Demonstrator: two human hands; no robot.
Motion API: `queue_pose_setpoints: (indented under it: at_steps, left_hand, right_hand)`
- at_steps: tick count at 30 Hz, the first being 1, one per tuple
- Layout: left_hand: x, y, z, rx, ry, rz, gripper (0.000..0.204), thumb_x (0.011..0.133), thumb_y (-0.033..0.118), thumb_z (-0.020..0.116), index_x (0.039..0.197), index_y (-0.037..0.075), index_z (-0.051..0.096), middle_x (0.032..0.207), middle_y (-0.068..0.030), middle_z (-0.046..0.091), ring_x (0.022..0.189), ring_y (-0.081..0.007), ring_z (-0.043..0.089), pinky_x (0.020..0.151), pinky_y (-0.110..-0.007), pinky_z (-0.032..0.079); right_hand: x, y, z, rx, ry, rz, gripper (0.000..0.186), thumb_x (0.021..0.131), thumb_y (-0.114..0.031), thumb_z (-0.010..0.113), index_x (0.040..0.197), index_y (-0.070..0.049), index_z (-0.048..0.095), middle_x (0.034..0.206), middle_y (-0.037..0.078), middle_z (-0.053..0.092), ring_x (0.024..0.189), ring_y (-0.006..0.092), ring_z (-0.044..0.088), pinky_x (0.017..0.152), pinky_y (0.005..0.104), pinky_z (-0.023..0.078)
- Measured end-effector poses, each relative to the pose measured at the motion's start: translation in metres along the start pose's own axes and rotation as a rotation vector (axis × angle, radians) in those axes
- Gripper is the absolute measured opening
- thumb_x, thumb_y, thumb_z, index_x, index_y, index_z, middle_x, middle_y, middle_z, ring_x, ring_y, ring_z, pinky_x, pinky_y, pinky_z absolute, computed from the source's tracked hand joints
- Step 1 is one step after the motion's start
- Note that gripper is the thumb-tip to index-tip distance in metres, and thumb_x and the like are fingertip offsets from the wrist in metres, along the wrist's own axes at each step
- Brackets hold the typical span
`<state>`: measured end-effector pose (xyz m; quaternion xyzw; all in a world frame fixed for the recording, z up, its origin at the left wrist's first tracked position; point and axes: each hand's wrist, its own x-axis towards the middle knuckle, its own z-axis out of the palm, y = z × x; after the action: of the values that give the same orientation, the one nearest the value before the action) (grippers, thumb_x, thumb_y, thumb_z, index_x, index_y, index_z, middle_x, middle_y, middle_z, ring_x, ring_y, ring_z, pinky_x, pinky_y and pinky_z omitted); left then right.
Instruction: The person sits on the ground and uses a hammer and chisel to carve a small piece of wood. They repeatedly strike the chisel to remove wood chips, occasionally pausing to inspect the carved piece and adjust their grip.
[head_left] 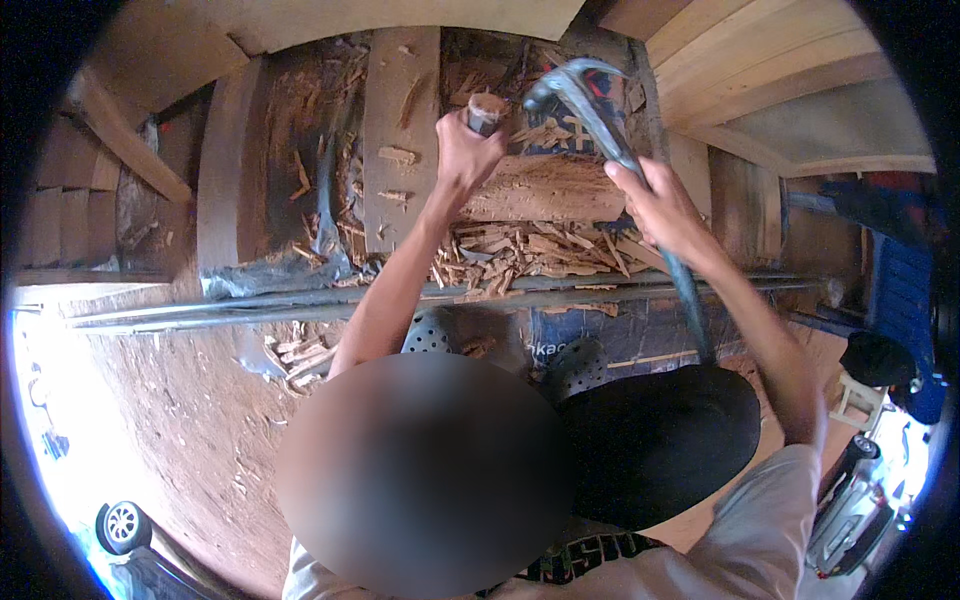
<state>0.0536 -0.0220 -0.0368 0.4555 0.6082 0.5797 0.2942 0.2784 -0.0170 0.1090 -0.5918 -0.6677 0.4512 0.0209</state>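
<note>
My left hand (468, 155) is closed around the upright handle of what looks like a chisel (487, 108). Its round, worn wooden top and a metal band show above my fist, while the blade is hidden. In my right hand (660, 205) is a claw hammer (605, 130) with a long bluish-grey shaft. The hammer head is raised a little to the right of the chisel's top, apart from it. Just right of and below my left fist lies a rough, reddish-brown block of wood (545, 188) with a chipped surface.
Wood chips (520, 255) heap in front of the block and scatter over a broad plank (400, 150). A long pipe-like bar (250, 312) crosses before my perforated shoes (578, 367). Stacked boards (760, 65) stand at the far right. A dark oval thing (660, 440) is near my lap.
</note>
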Motion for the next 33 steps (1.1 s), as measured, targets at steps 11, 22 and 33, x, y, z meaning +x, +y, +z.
queue_pose_setpoints:
  at_steps: [11, 22, 33]
  left_hand:
    - [0.034, -0.007, 0.002, 0.000, -0.109, -0.163, 0.016, 0.068, 0.012, 0.063, 0.063, -0.001, 0.056, 0.054, -0.0022, 0.053, 0.051, -0.0087, 0.045, 0.048, -0.030, 0.041]
    - [0.047, -0.008, 0.004, -0.049, -0.103, -0.257, 0.022, 0.072, 0.019, 0.066, 0.058, 0.006, 0.054, 0.055, 0.0026, 0.049, 0.049, -0.0060, 0.043, 0.043, -0.029, 0.036]
    - [0.032, -0.028, 0.007, 0.037, -0.036, -0.110, 0.016, 0.071, 0.019, 0.069, 0.073, 0.004, 0.064, 0.061, 0.0039, 0.053, 0.056, -0.0053, 0.040, 0.046, -0.028, 0.037]
  right_hand:
    - [-0.013, 0.126, 0.077, -0.257, 0.203, -0.262, 0.029, 0.090, -0.025, 0.053, 0.092, 0.004, 0.052, 0.065, 0.021, 0.055, 0.061, 0.0368, 0.056, 0.056, 0.0444, 0.041]
    - [-0.019, 0.116, 0.079, -0.421, 0.204, -0.205, 0.034, 0.089, -0.026, 0.052, 0.099, 0.006, 0.048, 0.078, 0.029, 0.059, 0.075, 0.0444, 0.059, 0.064, 0.0509, 0.046]
    - [-0.037, 0.079, 0.059, -0.004, 0.468, -0.351, 0.031, 0.090, -0.029, 0.054, 0.089, 0.001, 0.054, 0.065, 0.014, 0.056, 0.058, 0.0260, 0.054, 0.057, 0.0391, 0.042]
